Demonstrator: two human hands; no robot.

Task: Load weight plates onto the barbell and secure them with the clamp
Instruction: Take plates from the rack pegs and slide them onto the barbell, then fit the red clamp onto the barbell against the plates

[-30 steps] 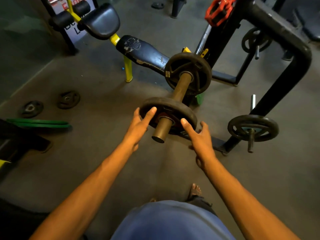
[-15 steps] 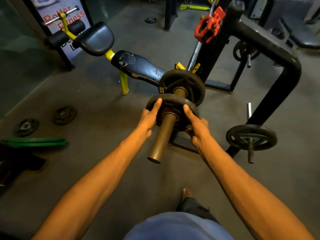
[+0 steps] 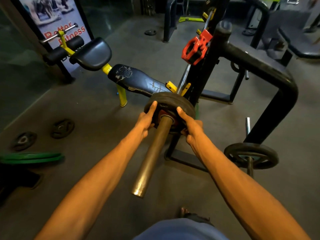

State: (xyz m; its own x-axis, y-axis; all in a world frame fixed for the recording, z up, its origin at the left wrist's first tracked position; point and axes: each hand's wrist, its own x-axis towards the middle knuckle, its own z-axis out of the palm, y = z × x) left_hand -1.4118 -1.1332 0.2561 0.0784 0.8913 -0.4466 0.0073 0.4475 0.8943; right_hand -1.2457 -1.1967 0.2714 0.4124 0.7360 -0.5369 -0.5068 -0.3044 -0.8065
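Observation:
A bronze barbell sleeve points toward me from the rack. A black weight plate sits far up the sleeve, pressed against a second black plate behind it. My left hand grips the near plate's left rim. On its right rim is my right hand, fingers curled around the edge. A red clamp hangs on the black rack upright, above and behind the plates, apart from both hands.
A black and yellow bench runs left of the bar. Two small plates and a green plate lie on the floor at left. A plate on a storage peg sits at right, beside the black rack frame.
Both hands pushed the near plate along the sleeve, from close to its tip up against the plate at the far end. More bare sleeve now shows in front of my hands.

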